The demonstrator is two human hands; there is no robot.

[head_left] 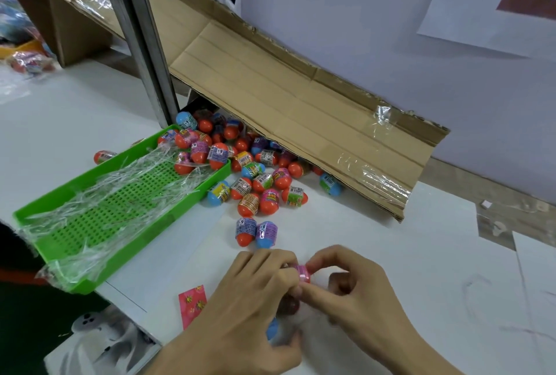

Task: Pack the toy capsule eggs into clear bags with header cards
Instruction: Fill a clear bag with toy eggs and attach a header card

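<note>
My left hand (255,293) and my right hand (355,293) meet at the table's near edge, both pinching one capsule egg with a pink label (301,273). A clear bag with a pink header card (192,304) lies under my left hand; a blue egg (272,328) and a dark one show through it beneath my fingers. Two upright eggs, one red (245,231) and one blue (266,233), stand just beyond my hands. A pile of red and blue eggs (240,164) spreads out further back.
A green perforated tray (90,281) lined with crinkled clear film sits at the left, several eggs in its far end. A flattened cardboard box (301,97) leans over the pile. A metal post (141,43) rises behind the tray. White paper sheets lie at the right.
</note>
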